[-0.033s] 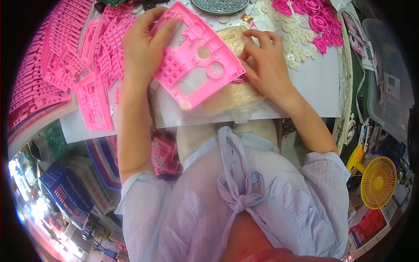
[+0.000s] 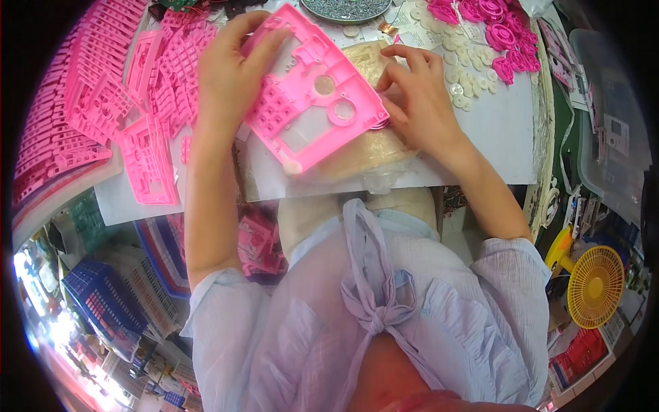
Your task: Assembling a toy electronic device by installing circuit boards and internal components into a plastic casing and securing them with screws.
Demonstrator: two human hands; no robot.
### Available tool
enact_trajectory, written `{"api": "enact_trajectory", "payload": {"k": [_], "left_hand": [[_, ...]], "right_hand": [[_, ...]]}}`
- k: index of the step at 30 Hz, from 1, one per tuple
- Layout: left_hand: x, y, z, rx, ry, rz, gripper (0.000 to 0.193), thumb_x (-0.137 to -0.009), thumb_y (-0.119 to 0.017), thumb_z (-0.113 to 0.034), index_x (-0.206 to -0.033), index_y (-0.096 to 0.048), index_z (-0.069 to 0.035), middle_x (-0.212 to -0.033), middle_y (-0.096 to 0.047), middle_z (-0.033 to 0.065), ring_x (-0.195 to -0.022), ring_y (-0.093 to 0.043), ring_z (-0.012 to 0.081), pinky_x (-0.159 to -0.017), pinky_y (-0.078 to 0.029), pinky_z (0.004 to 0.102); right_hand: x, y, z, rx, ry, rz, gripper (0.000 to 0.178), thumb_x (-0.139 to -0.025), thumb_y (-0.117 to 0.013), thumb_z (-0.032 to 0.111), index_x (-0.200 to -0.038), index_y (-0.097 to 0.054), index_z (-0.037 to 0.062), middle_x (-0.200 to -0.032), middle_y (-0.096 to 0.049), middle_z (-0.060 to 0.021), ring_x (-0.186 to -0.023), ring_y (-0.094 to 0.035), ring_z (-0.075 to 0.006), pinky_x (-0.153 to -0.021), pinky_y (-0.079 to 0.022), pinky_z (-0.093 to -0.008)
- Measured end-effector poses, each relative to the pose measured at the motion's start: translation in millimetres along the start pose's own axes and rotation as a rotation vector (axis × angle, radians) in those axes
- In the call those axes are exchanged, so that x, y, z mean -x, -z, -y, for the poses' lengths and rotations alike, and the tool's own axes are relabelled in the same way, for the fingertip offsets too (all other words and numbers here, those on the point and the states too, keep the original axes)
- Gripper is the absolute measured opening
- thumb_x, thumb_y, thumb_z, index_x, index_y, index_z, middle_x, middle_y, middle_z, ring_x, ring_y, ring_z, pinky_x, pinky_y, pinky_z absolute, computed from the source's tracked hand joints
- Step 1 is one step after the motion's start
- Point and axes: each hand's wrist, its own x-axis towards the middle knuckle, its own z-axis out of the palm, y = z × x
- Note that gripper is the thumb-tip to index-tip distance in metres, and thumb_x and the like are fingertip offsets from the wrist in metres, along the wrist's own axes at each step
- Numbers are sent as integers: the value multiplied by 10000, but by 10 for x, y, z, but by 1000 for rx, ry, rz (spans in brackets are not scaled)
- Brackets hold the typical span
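My left hand (image 2: 237,65) grips the upper left edge of a pink plastic casing panel (image 2: 312,141), thumb over its inner side. The panel is tilted above the table, its moulded face with round holes, a small grid of square holes and a wide window turned up. My right hand (image 2: 419,99) is beside the panel's right corner, fingers bent and apart, index finger stretched past the edge. Below lies a yellowish plastic-wrapped pad (image 2: 367,151). A pink ring-shaped part shows partly under the right corner.
Pink moulded parts (image 2: 89,89) are piled on the left. White round discs (image 2: 467,72) and dark pink rings (image 2: 504,34) lie at the back right. A round tray of small metal pieces (image 2: 347,8) stands at the back. A yellow fan (image 2: 596,287) is at the right, below the table.
My left hand and the pink panel have shifted slightly to the right. My right hand stays almost where it was.
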Motion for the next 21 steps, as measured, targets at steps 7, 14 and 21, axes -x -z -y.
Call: {"api": "enact_trajectory", "payload": {"k": [7, 14, 21], "left_hand": [[9, -390, -221, -213, -93, 257, 403, -899, -763, -278, -1187, -686, -7, -1070, -728, 146, -971, -711, 244, -870, -545, 341], [-5, -806, -158, -358, -221, 231, 393, -910, -711, -348, -1128, -705, -21, -1009, -721, 160, -919, -671, 341, -832, -529, 426], [117, -769, -83, -480, -292, 198, 356, -889, -722, -320, -1102, -721, -35, -1027, -687, 149, -971, -623, 362, -884, -492, 457]], "right_hand": [[30, 436, -316, -294, -122, 17, 260, -845, -768, 158, -1073, -670, 79, -1147, -668, -53, -1071, -580, -185, -925, -444, -327], [188, 476, 30, -345, -282, 180, 346, -843, -779, 203, -1130, -661, 49, -854, -636, -58, -673, -562, -146, -607, -464, -293], [115, 353, 23, -215, -151, 230, 338, -859, -745, 269, -1130, -646, 93, -795, -633, -71, -658, -620, -228, -620, -496, -372]]}}
